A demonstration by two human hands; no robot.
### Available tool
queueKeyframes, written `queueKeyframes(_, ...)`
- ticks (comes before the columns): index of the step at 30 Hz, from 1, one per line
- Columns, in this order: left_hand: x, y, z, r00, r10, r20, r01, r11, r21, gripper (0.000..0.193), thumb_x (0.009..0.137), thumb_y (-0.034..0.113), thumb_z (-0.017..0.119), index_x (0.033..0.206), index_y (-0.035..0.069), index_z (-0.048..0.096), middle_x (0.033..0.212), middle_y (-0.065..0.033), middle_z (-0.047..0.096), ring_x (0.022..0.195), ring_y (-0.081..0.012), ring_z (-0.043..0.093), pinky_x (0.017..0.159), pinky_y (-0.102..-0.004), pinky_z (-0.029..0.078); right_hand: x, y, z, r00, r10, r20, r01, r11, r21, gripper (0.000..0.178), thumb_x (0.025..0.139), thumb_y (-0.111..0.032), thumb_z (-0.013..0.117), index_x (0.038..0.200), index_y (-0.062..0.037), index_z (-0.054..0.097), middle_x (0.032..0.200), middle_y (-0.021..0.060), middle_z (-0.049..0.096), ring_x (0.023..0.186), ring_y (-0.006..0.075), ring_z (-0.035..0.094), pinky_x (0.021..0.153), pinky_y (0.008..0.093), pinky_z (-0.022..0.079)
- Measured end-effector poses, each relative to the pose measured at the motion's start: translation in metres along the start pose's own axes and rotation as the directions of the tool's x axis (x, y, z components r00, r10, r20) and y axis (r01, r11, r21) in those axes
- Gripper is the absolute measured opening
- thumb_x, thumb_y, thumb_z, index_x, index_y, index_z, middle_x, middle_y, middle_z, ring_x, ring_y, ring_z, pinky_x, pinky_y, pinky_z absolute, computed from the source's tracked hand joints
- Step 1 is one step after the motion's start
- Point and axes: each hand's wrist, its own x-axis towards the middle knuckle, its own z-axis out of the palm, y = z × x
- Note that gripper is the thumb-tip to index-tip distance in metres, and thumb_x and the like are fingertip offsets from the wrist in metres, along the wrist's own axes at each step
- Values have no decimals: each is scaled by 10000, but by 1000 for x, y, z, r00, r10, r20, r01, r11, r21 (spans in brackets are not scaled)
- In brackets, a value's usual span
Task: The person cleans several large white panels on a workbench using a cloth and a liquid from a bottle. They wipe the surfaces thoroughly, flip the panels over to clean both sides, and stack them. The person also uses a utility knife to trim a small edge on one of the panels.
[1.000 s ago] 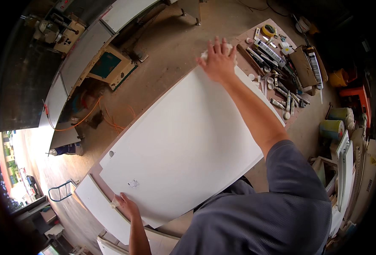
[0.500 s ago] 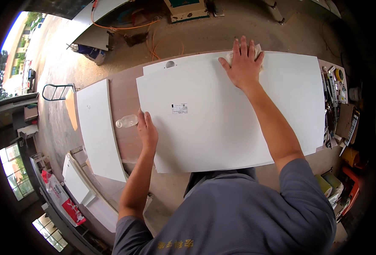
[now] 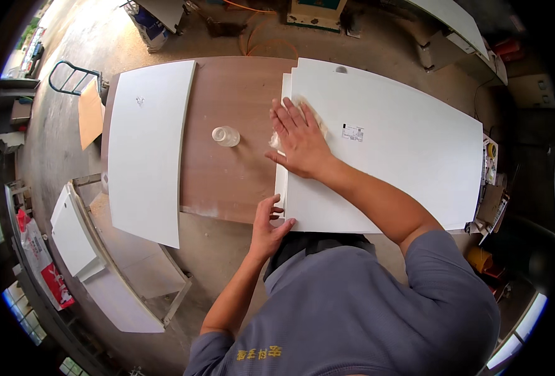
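A large white panel (image 3: 384, 166) bearing a small printed label (image 3: 353, 132) lies on top of another white panel, whose edge shows at the left. My right hand (image 3: 302, 141) is flat with fingers spread, pressing a pale cloth (image 3: 276, 143) onto the panel's left edge. At the near-left corner, my left hand (image 3: 269, 230) has bent fingers beside the edge and its thumb on the corner; thumb and fingers are apart. A clear bottle (image 3: 226, 136) stands on the brown tabletop (image 3: 240, 88), left of the right hand.
Another white panel (image 3: 149, 150) lies along the table's left end. Beyond it stand a green tubular frame (image 3: 70, 78) and a tan board (image 3: 90, 116). White pieces rest on a lower stand (image 3: 127, 301) at the near left. Tools (image 3: 491, 163) crowd the right end.
My right hand and the cloth went from the panel's far edge to its left edge. My left hand slid to the near-left corner. The gap between the stack and the left panel looks wider.
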Motion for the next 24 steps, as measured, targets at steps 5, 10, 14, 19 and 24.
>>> queueKeyframes(5,-24,-20,-4,957,-269,106,289,887,-361,316,906,87,801,1153,-21,636,919,-28,691,816,-90,638,693,-246,531,39,39,6,999,-28,-41,26,998,-62,911,1025,-694,349,1638,-28,246,1730,127,186,1609,297,120,1308,476,85)
queueKeyframes(10,-12,-15,-18,919,-330,215,390,833,-392,168,907,136,798,933,1,702,805,-30,696,701,-88,637,648,-240,498,74,51,14,988,89,-129,-97,993,-61,857,1029,-604,425,1615,2,269,1711,182,204,1597,342,145,1294,519,125)
queueKeyframes(14,-6,-33,-23,900,-275,337,427,707,-563,431,1072,369,542,975,-16,710,826,-58,700,740,-130,652,699,-268,516,-65,-53,6,997,-76,-14,77,995,60,886,1011,-648,455,1614,-17,306,1710,122,252,1591,284,200,1296,485,148)
queueKeyframes(19,-2,-50,-27,851,-289,439,516,615,-596,757,1089,606,255,1079,-20,680,911,-95,717,843,-173,655,812,-325,520,-146,-67,-12,958,-169,230,144,982,123,892,984,-617,523,1608,-14,320,1721,139,227,1597,299,192,1300,483,142)
queueKeyframes(24,4,-46,-28,847,-289,446,513,663,-545,820,1075,660,222,1054,-15,687,890,-94,705,813,-168,633,814,-315,517,-121,-18,-3,994,107,-38,-108,994,-26,894,994,-574,546,1598,36,297,1707,201,219,1586,372,187,1288,490,156)
